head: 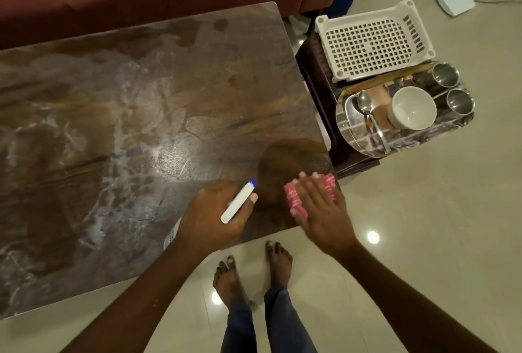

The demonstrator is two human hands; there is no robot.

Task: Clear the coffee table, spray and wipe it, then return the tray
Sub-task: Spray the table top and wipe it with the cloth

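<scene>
At near right corner of dark wooden surface point(147, 104): left hand point(214, 211) wrapped round white spray bottle point(238, 200), blue nozzle tip up; bottle body mostly hidden under hand and wrist. Right hand point(319, 211) flat, fingers spread, pressing pink cloth point(293, 197) on surface edge; cloth mostly covered. Hazy streaks across surface. Off to right on low stand point(319, 76): steel tray point(350, 129) with spoon point(365, 104), white bowl point(412, 111), two steel cups point(452, 84); white basket point(372, 42) behind. Stand mostly hidden.
</scene>
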